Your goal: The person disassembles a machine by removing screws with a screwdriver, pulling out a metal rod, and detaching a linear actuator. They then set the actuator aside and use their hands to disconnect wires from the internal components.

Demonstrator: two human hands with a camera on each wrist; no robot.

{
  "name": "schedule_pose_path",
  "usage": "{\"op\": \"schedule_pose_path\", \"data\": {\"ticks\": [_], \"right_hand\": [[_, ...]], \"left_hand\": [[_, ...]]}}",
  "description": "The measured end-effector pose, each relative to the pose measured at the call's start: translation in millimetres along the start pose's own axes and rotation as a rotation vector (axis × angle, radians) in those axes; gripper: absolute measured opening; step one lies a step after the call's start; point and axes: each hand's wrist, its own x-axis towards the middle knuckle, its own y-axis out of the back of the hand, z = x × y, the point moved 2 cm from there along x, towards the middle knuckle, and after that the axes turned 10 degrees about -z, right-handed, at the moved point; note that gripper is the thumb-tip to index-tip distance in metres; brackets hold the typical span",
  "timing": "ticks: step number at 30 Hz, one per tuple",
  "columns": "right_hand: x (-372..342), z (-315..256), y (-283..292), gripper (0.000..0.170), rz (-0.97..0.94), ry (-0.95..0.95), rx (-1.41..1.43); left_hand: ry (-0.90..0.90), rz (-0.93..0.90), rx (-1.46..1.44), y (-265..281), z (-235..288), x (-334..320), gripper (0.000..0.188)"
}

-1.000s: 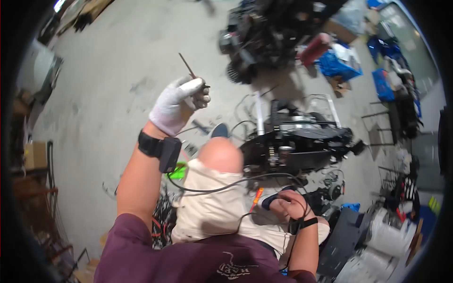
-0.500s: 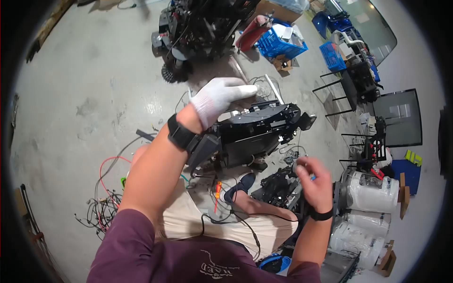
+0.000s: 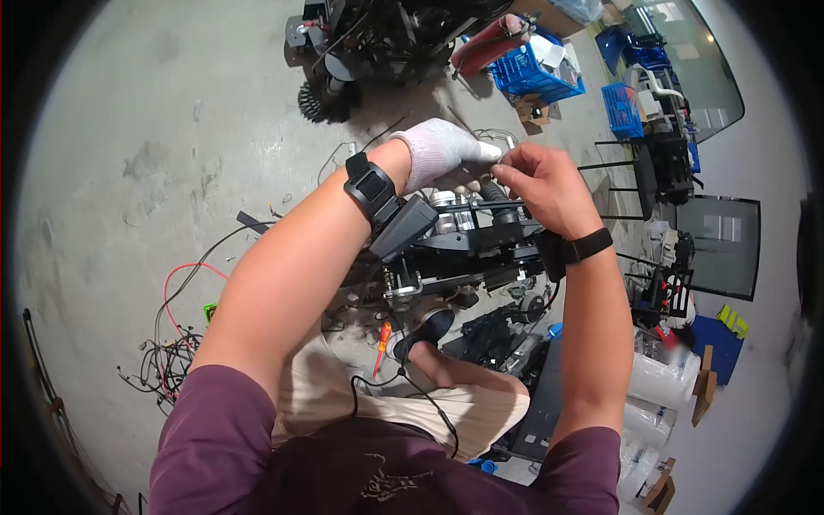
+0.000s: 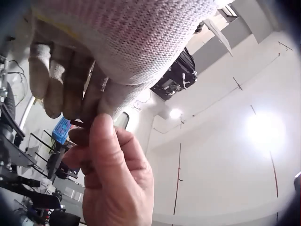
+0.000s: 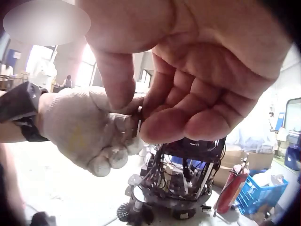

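Note:
The white-gloved left hand (image 3: 442, 154) holds a thin dark rod (image 3: 463, 123) above a black machine frame (image 3: 446, 240). In the left wrist view, the glove (image 4: 136, 42) has the dark rod (image 4: 96, 87) between its fingers. My bare right hand (image 3: 549, 189) meets the glove, thumb and forefinger pinching at the rod's end. From the right wrist, a narrow strip of it (image 5: 139, 121) shows between the bare fingertips and the glove (image 5: 87, 127). Fingers hide most of the rod.
An orange screwdriver (image 3: 383, 342) lies on the floor by a shoe (image 3: 433, 324). Tangled wires (image 3: 167, 369) are at left. A larger black machine (image 3: 386, 43), red extinguisher (image 3: 492, 45) and blue crate (image 3: 536, 73) stand beyond. Wrapped white rolls (image 3: 665, 373) are at right.
From near the lap, my right hand has risen to the gloved hand and now touches it. The left hand has swung rightward over the machine frame with the rod.

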Motion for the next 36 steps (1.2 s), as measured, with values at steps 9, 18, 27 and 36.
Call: {"op": "schedule_pose_path", "data": {"ticks": [9, 18, 27, 36], "right_hand": [[29.1, 67.6, -26.5, 0.020, -0.241, -0.171, -0.160], [34.7, 71.3, -29.9, 0.021, -0.271, -0.228, -0.109], [42.3, 69.5, -30.6, 0.024, -0.317, -0.275, -0.293], [42.8, 49.3, -36.8, 0.023, -0.296, -0.324, -0.499]], "left_hand": [[-0.038, 0.223, 1.066, 48.8, -33.4, 16.8, 0.044], [0.106, 0.168, 1.206, 43.3, -49.5, 37.3, 0.029], [0.097, 0.213, 1.183, 44.9, -54.4, 55.4, 0.026], [0.113, 0.348, 1.191, 47.9, -58.0, 65.6, 0.027]]}}
